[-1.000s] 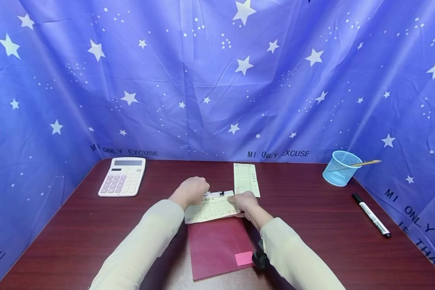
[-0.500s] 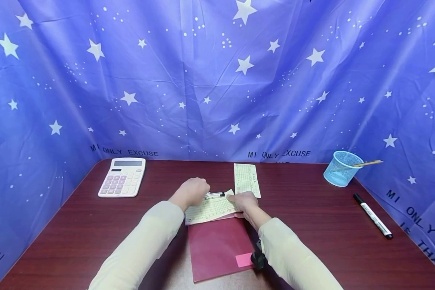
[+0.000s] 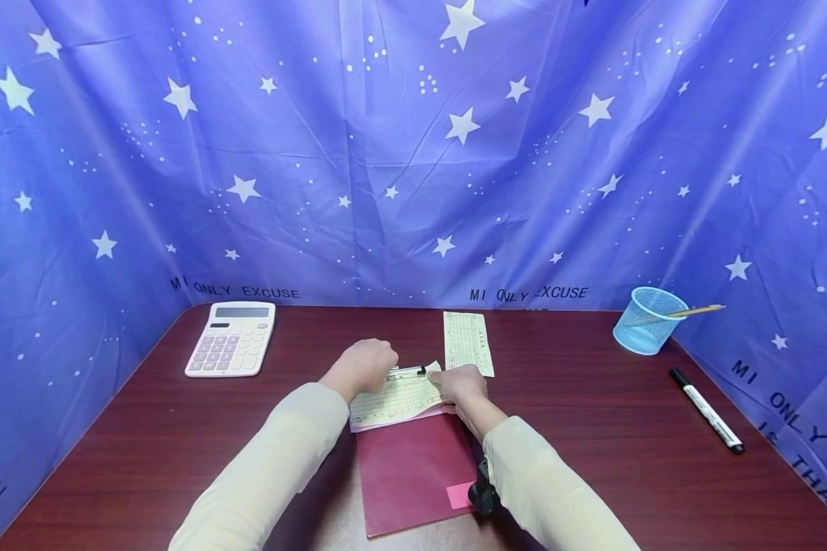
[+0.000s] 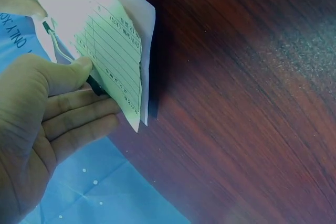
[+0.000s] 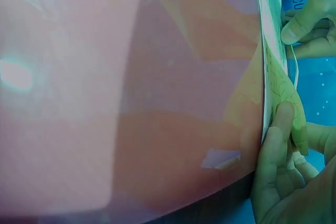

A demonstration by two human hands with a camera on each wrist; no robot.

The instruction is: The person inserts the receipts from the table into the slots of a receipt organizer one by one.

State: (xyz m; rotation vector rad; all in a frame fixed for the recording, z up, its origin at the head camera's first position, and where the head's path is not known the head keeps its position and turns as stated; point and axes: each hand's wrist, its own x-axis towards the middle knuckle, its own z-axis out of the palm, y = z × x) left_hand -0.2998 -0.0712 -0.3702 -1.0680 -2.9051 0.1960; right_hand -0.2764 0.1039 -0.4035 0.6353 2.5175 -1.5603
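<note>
A dark red folder [image 3: 413, 474] with a pink label [image 3: 459, 496] lies on the table, green-lined slips [image 3: 394, 405] over its far end. At the slips' far edge is a metal clip with a black end [image 3: 422, 371]. The left hand [image 3: 365, 366] grips there; in the left wrist view its thumb presses the paper [image 4: 113, 51] beside a black clip end [image 4: 95, 85], fingers behind. My right hand [image 3: 464, 386] pinches the slips' right side, which bends in the right wrist view [image 5: 283, 85]. A separate slip [image 3: 467, 340] lies just beyond that hand.
At the back left lies a white calculator [image 3: 230, 340]. A blue mesh cup [image 3: 646, 325] holding a yellow pencil [image 3: 703, 310] stands at the back right, with a black-and-white marker [image 3: 707, 411] in front of it. A blue starry curtain [image 3: 386, 153] surrounds the table.
The right hand has shifted slightly left, and the top slip's right side has become more bent. The left hand keeps nearly the same place.
</note>
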